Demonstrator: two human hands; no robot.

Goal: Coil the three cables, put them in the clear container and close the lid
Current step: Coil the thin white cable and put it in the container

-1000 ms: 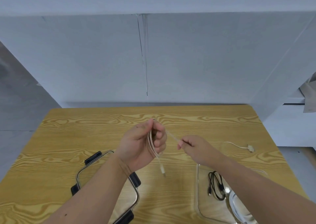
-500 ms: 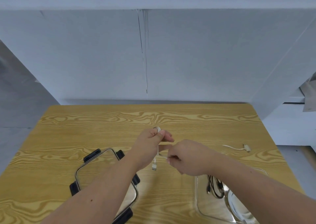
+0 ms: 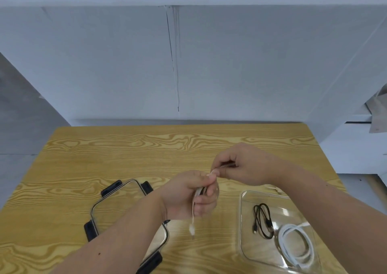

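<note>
My left hand grips a bundle of loops of a thin white cable above the middle of the wooden table; one plug end dangles below the fist. My right hand, just up and to the right, pinches the free strand of the same cable at its fingertips. The clear container sits open at the right front. Inside it lie a coiled black cable and a coiled white cable. The clear lid with black clips lies flat on the left, partly under my left forearm.
The wooden table runs back to a grey-white wall. A short bit of white cable shows on the table behind my right wrist. At the far right stands a white ledge, with floor beyond the table edge.
My right hand has lifted up and to the right, drawing the strand away from my left fist. The left hand has dropped slightly, and the plug end hangs lower.
</note>
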